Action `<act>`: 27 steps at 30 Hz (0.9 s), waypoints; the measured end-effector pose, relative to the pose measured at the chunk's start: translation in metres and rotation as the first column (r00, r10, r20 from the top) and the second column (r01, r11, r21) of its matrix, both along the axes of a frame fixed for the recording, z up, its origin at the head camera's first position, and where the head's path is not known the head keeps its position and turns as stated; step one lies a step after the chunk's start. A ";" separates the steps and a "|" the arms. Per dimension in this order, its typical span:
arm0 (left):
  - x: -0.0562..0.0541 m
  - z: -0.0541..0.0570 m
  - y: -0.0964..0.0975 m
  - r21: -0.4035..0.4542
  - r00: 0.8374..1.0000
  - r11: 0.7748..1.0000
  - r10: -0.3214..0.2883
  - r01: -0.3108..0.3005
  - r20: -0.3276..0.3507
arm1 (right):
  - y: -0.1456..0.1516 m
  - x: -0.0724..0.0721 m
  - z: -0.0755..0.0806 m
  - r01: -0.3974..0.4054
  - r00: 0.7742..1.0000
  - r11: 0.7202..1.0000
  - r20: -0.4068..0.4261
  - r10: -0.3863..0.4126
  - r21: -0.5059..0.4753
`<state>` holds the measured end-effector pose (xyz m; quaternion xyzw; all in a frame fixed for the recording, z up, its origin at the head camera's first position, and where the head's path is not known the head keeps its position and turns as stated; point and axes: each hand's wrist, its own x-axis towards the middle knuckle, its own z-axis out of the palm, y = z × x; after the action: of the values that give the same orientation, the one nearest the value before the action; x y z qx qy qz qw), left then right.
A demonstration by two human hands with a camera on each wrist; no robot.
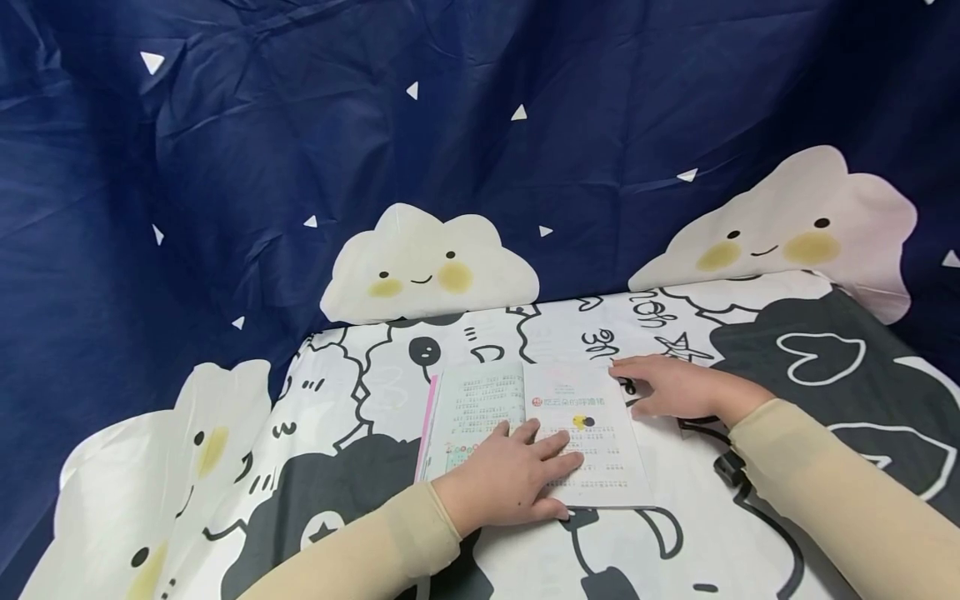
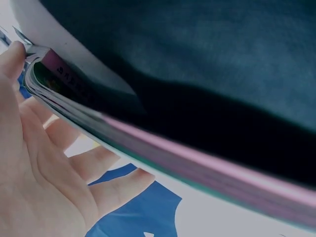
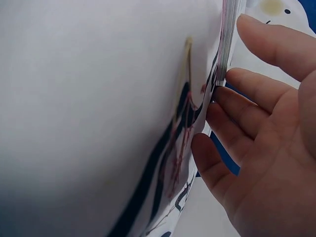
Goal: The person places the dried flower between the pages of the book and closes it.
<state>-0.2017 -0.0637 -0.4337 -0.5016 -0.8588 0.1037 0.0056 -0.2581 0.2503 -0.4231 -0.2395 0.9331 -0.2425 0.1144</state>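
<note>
An open book (image 1: 480, 404) with printed text lies on the patterned cloth, its left side showing a pink edge. My left hand (image 1: 510, 475) rests across its lower middle, fingers spread over the right page. In the left wrist view, the fingers (image 2: 116, 190) reach along the pink-and-green-edged side of the book (image 2: 197, 160). My right hand (image 1: 675, 387) is at the upper right edge of the book, its fingertips right by the page border. Seen from the right wrist, the thumb stands apart from loosely bent fingers (image 3: 247, 116), near the stacked page edges (image 3: 228, 39).
A black-and-white cartoon cloth (image 1: 315, 408) covers the surface beneath the book. A black cord with a small block (image 1: 729, 469) runs beside the right forearm. Behind hangs a dark blue curtain (image 1: 285, 125) with smiling white clouds (image 1: 427, 258).
</note>
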 end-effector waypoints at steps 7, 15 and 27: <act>0.000 0.000 0.000 -0.020 1.000 1.000 0.007 -0.007 0.015 | 0.001 0.000 0.000 -0.001 1.000 1.000 -0.004 0.001 -0.006; 0.001 -0.001 0.000 -0.014 1.000 1.000 0.010 -0.009 0.010 | 0.000 0.000 0.001 0.003 1.000 1.000 0.014 -0.002 -0.023; 0.001 -0.001 -0.001 0.002 1.000 1.000 0.009 -0.009 0.010 | 0.000 -0.001 0.000 0.027 0.999 0.999 0.038 -0.026 -0.032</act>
<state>-0.2006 -0.0648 -0.4343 -0.4982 -0.8613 0.1002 0.0015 -0.2594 0.2504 -0.4227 -0.2243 0.9298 -0.2638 0.1247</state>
